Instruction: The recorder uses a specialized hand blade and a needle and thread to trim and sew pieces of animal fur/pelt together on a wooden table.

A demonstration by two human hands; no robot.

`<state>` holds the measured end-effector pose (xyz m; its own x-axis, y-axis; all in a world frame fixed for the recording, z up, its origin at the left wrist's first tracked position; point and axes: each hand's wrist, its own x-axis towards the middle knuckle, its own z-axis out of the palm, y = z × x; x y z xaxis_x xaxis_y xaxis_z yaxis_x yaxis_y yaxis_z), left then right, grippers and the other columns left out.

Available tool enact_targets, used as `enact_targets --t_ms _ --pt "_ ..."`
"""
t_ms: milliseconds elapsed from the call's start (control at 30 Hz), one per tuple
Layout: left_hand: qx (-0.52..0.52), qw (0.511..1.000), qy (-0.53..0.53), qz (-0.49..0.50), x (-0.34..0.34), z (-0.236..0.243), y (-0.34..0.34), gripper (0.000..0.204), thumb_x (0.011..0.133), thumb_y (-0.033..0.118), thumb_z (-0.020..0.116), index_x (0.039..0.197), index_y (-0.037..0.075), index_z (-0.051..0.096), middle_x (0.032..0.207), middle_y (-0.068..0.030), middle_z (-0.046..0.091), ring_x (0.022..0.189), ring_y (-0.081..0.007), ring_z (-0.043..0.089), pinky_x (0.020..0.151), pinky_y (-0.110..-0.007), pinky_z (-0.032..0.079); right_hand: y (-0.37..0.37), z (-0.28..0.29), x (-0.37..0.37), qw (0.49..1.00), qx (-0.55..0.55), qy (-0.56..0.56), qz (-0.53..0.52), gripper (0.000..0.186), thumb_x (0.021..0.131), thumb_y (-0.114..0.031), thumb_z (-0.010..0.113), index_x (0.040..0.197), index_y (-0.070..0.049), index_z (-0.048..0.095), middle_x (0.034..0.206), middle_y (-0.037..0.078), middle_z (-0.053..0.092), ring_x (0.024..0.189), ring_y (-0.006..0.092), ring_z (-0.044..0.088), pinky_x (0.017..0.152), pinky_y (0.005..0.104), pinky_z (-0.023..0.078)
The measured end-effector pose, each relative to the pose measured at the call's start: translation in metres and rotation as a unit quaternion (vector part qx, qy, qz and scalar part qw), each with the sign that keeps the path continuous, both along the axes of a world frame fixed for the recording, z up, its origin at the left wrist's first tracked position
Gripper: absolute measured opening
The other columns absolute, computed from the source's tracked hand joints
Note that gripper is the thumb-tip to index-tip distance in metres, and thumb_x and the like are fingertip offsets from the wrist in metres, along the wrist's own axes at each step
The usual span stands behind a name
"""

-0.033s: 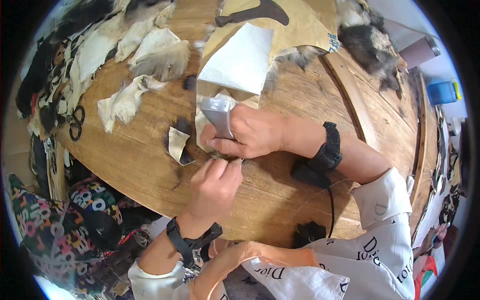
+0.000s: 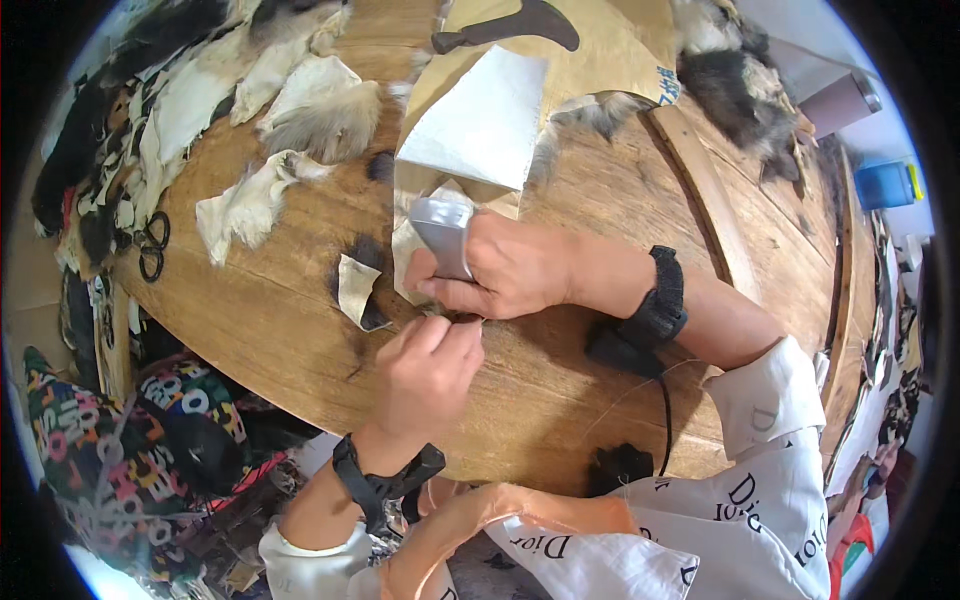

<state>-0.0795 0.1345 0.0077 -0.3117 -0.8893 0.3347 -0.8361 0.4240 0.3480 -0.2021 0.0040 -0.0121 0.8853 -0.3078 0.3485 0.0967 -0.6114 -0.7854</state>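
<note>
My right hand (image 2: 515,262) is wrapped round a silver-grey metal tool (image 2: 440,232) with a broad flat top; its lower end is hidden by my fingers. Close below it, my left hand (image 2: 430,375) is closed in a pinch on the edge of a small furry piece (image 2: 466,317), which shows only between the two hands. Under and beyond my right hand lies a pale hide (image 2: 405,215), partly covered by a white sheet (image 2: 480,115). A cream scrap of hide with dark fur (image 2: 357,287) lies left of my hands.
A tan board (image 2: 620,50) carries a dark curved tool (image 2: 515,28). Black-handled scissors (image 2: 152,252) lie at the left table edge, near heaped fur pieces (image 2: 180,125). A wooden strip (image 2: 705,195) and more fur (image 2: 730,95) are at right. A black cable (image 2: 667,425) hangs by my right wrist.
My right hand and the silver-grey tool have shifted very slightly right and down. My left hand keeps its pinch, almost in the same place.
</note>
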Motion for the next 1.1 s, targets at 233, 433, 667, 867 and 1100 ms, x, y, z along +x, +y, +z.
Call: enact_targets --t_ms 233,433,667,867,1100 --pt "0.098 0.979 0.147 0.097 0.011 0.002 0.005 0.009 0.071 -0.001 0.065 0.079 0.001 0.062 0.072 -0.0099 0.059 0.061 -0.0256 0.059 0.055 -0.031 0.047 0.006 0.004 -0.021 0.999 0.023 0.043 0.01 0.016 0.082 -0.018 0.052 0.085 -0.002 0.055 0.066 0.021 0.055 0.064 0.0389 0.055 0.058 0.0442 0.043" --pt "0.064 0.976 0.19 0.084 0.017 0.004 0.007 0.016 0.072 -0.002 0.065 0.087 0.002 0.065 0.079 -0.0107 0.063 0.065 -0.0232 0.062 0.058 -0.029 0.049 -0.002 0.011 -0.005 0.993 -0.076 0.091 0.023 0.016 0.081 -0.017 0.053 0.083 -0.001 0.056 0.059 0.02 0.054 0.06 0.0383 0.055 0.057 0.0453 0.043" --pt "0.055 0.969 0.216 0.102 0.05 0.03 0.017 0.02 0.074 0.0 0.065 0.094 0.002 0.066 0.084 -0.0117 0.065 0.069 -0.02 0.063 0.058 -0.028 0.05 -0.004 0.022 0.018 0.989 0.054 0.138 -0.011 0.016 0.083 -0.016 0.055 0.092 -0.005 0.063 0.078 0.017 0.063 0.074 0.0347 0.06 0.07 0.0384 0.048" --pt "0.09 0.987 0.114 0.075 0.084 0.069 0.003 0.007 0.073 0.004 0.063 0.078 0.0 0.061 0.09 -0.0112 0.065 0.081 -0.0286 0.059 0.074 -0.034 0.047 -0.006 0.023 0.022 0.968 0.027 0.239 -0.066 0.026 0.086 -0.025 0.052 0.098 -0.006 0.065 0.083 0.018 0.065 0.078 0.0319 0.062 0.072 0.0378 0.048" --pt "0.121 0.99 0.063 0.035 0.11 0.01 -0.003 0.006 0.072 0.006 0.062 0.076 0.001 0.062 0.11 -0.0126 0.059 0.092 -0.0285 0.056 0.078 -0.034 0.046 0.037 0.055 -0.036 0.933 0.235 0.124 -0.243 0.032 0.09 -0.032 0.047 0.099 -0.009 0.067 0.091 0.008 0.066 0.086 0.0214 0.06 0.079 0.0323 0.046"
